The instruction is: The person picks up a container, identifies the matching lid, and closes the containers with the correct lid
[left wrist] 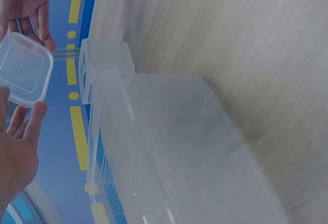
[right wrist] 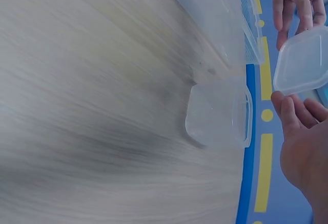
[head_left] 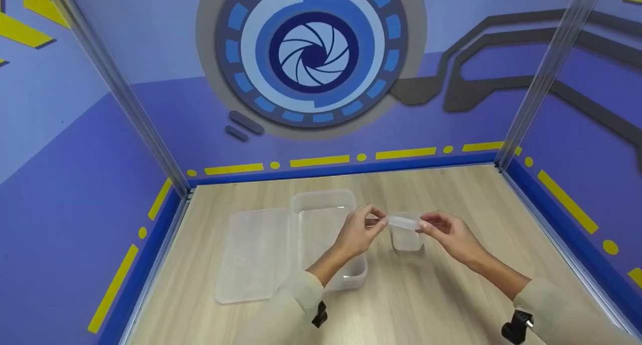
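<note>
Between both hands hangs a small square clear plastic lid (head_left: 404, 223), raised above a small clear container (head_left: 407, 240). My left hand (head_left: 357, 230) pinches its left edge between thumb and fingers. At the opposite edge, my right hand (head_left: 451, 234) pinches it the same way. The left wrist view shows the lid (left wrist: 24, 69) nearly face-on, with a raised rim. In the right wrist view the small container (right wrist: 218, 114) stands on the table beneath the lid, apart from it, its top uncovered.
A large rectangular clear container (head_left: 321, 204) stands open left of the small one, partly behind my left forearm. Its flat lid (head_left: 256, 254) lies on the wooden table (head_left: 471, 199) farther left. Printed blue and purple walls (head_left: 165, 114) enclose the table at the back and sides.
</note>
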Tool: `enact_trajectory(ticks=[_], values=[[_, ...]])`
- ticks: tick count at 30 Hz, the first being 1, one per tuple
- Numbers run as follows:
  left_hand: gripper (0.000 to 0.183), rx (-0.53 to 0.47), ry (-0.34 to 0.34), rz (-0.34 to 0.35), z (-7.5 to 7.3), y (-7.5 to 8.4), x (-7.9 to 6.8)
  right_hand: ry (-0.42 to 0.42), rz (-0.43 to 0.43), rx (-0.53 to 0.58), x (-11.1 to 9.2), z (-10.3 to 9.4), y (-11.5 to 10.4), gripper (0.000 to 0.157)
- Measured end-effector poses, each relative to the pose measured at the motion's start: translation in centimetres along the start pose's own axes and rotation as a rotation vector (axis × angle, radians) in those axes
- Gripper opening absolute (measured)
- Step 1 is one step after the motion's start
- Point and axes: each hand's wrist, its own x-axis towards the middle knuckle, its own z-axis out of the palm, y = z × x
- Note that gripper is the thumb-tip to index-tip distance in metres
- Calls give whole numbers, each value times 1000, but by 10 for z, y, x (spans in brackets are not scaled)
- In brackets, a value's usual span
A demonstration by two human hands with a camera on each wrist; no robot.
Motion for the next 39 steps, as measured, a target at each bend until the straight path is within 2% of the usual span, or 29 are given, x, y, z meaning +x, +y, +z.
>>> enact_trajectory(ticks=[6, 11, 15, 23, 30, 39], values=[[6, 60, 53, 32, 2, -1, 2, 54, 3, 50, 3, 5, -1, 38], [5, 108, 68, 58, 4, -2, 2, 85, -11, 9, 3, 8, -2, 34], [4, 100, 71, 62, 4, -2, 2, 105, -25, -32, 2, 9, -5, 26], [5, 33, 56, 38, 5, -5, -1, 160, -39, -39, 2, 15, -5, 12], [6, 25, 49, 33, 6, -5, -3, 198, -87, -140, 3, 16, -3, 8], [5, 65, 43, 30, 7, -3, -5, 195, -86, -59, 2, 18, 0, 9]])
